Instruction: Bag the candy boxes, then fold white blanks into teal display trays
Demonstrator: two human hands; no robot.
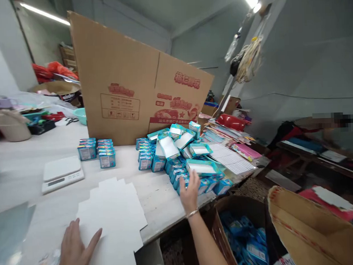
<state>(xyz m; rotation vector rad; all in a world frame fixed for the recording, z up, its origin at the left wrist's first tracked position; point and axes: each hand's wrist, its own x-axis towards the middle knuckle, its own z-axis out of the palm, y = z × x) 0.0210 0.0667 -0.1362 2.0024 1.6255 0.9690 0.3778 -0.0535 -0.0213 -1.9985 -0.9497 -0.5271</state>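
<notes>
My left hand (pixel 75 246) lies with its fingers apart on the left edge of a white die-cut card sheet (pixel 114 216), which rests on the white table. Out at the right, my right hand (pixel 190 190) reaches to the pile of small blue boxes (pixel 178 171), fingers spread. Its fingertips are at the near side of an open blue tray (pixel 203 167) with a white inside; whether they touch it I cannot tell. Several more such trays (pixel 168 146) lie tumbled on top of the boxes.
A white scale (pixel 63 173) stands left, beside two short rows of blue boxes (pixel 107 154). Behind them rises a large cardboard panel (pixel 119 84). Below the table's right edge, an open carton (pixel 226 239) holds blue packs. Another person (pixel 306 130) bends over a table at far right.
</notes>
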